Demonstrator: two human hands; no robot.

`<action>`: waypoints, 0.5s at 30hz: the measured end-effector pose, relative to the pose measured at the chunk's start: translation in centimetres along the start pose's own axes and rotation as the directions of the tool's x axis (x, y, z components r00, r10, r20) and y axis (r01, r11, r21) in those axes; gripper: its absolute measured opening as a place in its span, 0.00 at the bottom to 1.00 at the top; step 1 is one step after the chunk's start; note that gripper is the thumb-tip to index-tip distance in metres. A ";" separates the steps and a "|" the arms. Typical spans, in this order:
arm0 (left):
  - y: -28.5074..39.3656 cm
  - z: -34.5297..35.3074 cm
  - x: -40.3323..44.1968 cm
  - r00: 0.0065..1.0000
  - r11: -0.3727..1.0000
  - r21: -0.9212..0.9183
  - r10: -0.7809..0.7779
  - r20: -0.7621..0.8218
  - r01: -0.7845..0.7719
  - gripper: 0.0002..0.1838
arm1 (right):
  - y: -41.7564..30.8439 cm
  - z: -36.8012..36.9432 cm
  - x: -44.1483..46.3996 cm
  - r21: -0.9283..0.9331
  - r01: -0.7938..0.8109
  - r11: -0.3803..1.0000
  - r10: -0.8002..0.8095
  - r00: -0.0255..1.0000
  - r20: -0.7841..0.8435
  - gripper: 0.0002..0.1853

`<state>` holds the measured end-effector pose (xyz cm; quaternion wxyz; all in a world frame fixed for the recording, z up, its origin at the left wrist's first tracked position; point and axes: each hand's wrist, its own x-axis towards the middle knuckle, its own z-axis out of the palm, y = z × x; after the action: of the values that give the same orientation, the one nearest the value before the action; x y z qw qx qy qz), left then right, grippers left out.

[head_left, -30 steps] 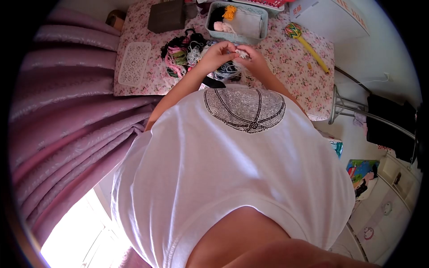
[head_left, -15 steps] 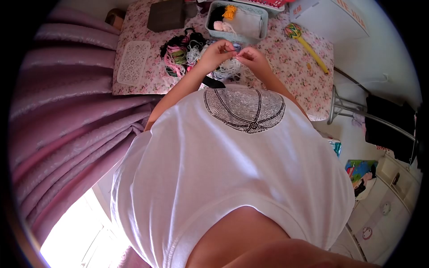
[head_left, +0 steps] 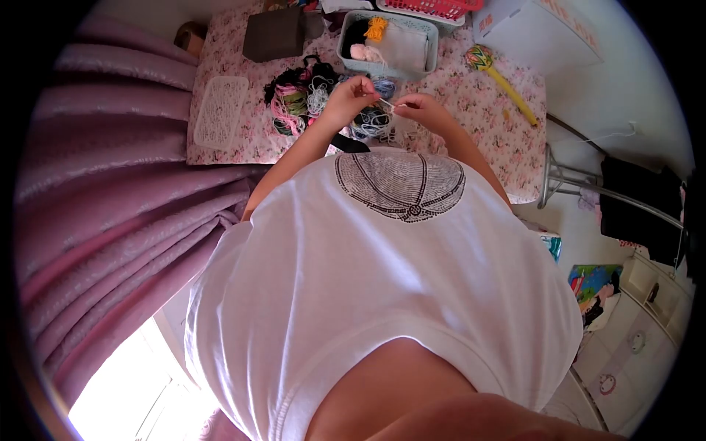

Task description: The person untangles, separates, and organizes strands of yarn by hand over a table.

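Hands pinching white strand | pale-blue basket: orange yarn, pink yarn, black yarn (plus something greyish)

A surface covered in pink floral cloth stood against a pale wall. Mauve curtains hung in deep folds along the left side, and glaring white light poured through a window beneath them. On the right were a metal frame and a pale cabinet with round decorations.
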<state>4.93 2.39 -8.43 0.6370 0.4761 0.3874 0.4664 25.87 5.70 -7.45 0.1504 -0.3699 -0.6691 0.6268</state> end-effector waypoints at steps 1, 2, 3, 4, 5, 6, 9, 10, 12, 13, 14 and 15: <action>0.0 0.0 0.1 1.000 1.000 0.003 0.016 -0.002 -0.016 0.06 | -0.1 -0.3 -0.2 0.000 -0.005 1.000 0.005 1.000 -0.030 0.08; -0.1 -0.1 0.1 0.999 0.999 0.004 0.032 -0.004 -0.032 0.06 | -0.2 -0.5 -0.3 0.000 -0.011 1.000 0.011 0.998 -0.060 0.08; 0.1 -0.1 0.0 0.999 1.000 -0.006 0.028 -0.017 -0.028 0.05 | 0.0 -0.6 -0.2 0.049 0.025 0.998 -0.022 0.998 -0.067 0.08; 0.3 -0.2 -0.1 0.999 1.000 -0.018 0.024 -0.029 -0.024 0.05 | 0.4 -0.7 0.0 0.099 0.061 0.993 -0.053 0.996 -0.077 0.08; 0.5 -0.1 -0.1 0.999 0.999 -0.029 0.018 -0.040 -0.019 0.04 | 0.6 -0.8 0.1 0.148 0.096 0.984 -0.083 0.993 -0.089 0.08; 0.4 -0.2 0.0 0.999 0.999 0.039 0.014 -0.040 -0.013 0.04 | 0.7 -0.8 0.0 0.153 0.114 0.982 -0.097 0.989 -0.111 0.08; 0.4 0.1 0.0 0.999 0.985 0.169 0.029 -0.036 -0.023 0.06 | 0.5 -0.7 0.0 0.153 0.154 0.976 -0.130 0.979 -0.158 0.07; 0.6 0.7 0.1 0.998 0.986 0.162 0.050 -0.028 -0.045 0.06 | 0.3 -0.6 0.1 0.143 0.157 0.977 -0.133 0.977 -0.164 0.07; 1.0 1.6 0.0 0.998 0.981 0.186 0.056 -0.011 -0.053 0.07 | -0.5 -0.1 -0.1 0.130 0.177 0.976 -0.153 0.972 -0.180 0.07; 1.4 2.0 0.0 0.999 0.975 0.217 0.041 0.000 -0.040 0.07 | -1.3 0.3 -0.1 0.126 0.196 0.973 -0.170 0.967 -0.191 0.07; 1.8 2.3 -0.1 1.000 0.968 0.248 0.027 0.010 -0.028 0.07 | -1.9 0.5 -0.2 0.122 0.214 0.969 -0.187 0.961 -0.202 0.07; 2.2 2.6 -0.1 1.000 0.957 0.290 0.027 -0.010 -0.023 0.06 | -2.2 0.6 -0.3 0.114 0.212 0.971 -0.185 0.960 -0.209 0.07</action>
<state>6.79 1.89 -5.64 0.5518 0.5658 0.4501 0.4158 24.99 5.17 -5.42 0.3030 -0.3500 -0.6407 0.6125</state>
